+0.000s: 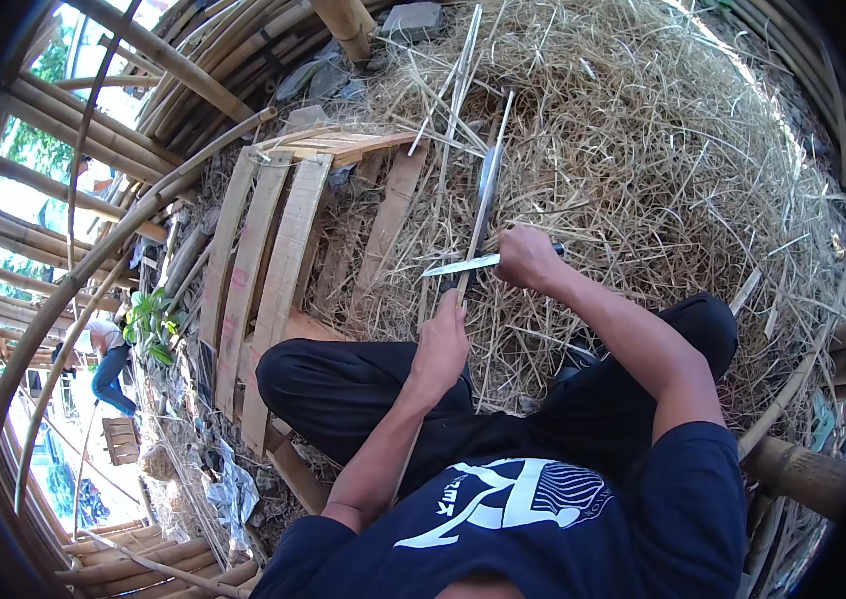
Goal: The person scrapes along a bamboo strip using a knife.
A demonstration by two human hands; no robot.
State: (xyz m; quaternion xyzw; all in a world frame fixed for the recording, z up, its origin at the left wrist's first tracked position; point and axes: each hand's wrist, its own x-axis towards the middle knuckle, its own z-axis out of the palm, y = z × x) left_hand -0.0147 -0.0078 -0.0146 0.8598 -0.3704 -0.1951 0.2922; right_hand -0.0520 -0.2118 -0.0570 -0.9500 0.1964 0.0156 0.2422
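My right hand [529, 256] is wrapped round the handle of a knife [463, 266], whose blade points left and crosses a thin bamboo strip [484, 205]. My left hand [441, 344] is closed round the lower part of that strip, just below the blade. From there the strip runs up and away over the straw. A long metallic blade-like piece [490, 172] lies alongside its upper part; its lower end is hard to make out. More thin strips [460, 90] lie on the straw beyond.
Straw [633, 130] covers the ground ahead and to the right. A slatted wooden pallet [278, 240] stands at the left, near my knee. Bamboo poles [73, 190] form a frame on the left, with a person [111, 364] outside. A thick pole [803, 475] lies at the right.
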